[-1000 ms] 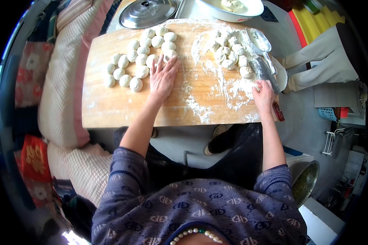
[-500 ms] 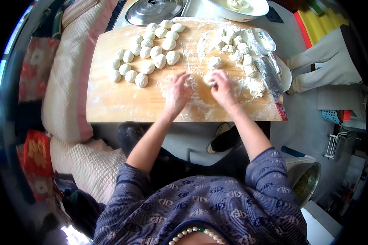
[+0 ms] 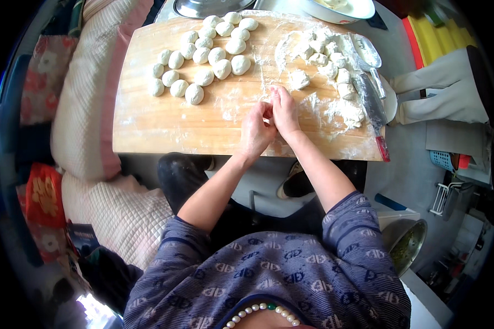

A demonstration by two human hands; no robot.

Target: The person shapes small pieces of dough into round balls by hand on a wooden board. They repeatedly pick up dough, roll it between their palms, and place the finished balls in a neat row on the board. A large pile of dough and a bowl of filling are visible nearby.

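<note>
1. Looks to me like the shaping step: both hands are brought together over the middle of the wooden surface [image 3: 164, 126], toward its near edge. I'd call it working a bit of dough between the palms.
2. Left hand [image 3: 257, 130]: fingers curled, narrow. Right hand [image 3: 286, 112]: pressed up against the left, fingers mostly straight and close together. Can't tell if there's dough in between, the hands hide it.
3. The dough: smooth dough balls [image 3: 194, 94] sit bunched on the surface's left half, rough dough pieces [image 3: 329, 70] are heaped on its far right part, and one loose piece [image 3: 299, 79] lies right of the surface's middle.
4. Next move, imo, calls for cupped palms, light even pressure and a little flour so nothing sticks.
5. Rest of the surface: flour [image 3: 324, 107] smeared over the right half, plus a metal scoop [image 3: 366, 50] and a broad-bladed kitchen knife [image 3: 369, 101] along the right edge.
6. Room: past the surface's far edge, a metal lid [image 3: 214, 8] and a white basin [image 3: 357, 17]; left of it, a pale quilted cover [image 3: 82, 109]; right of it, someone's light trousers [image 3: 439, 82]; off its near right corner, a steel bowl [image 3: 419, 237].
</note>
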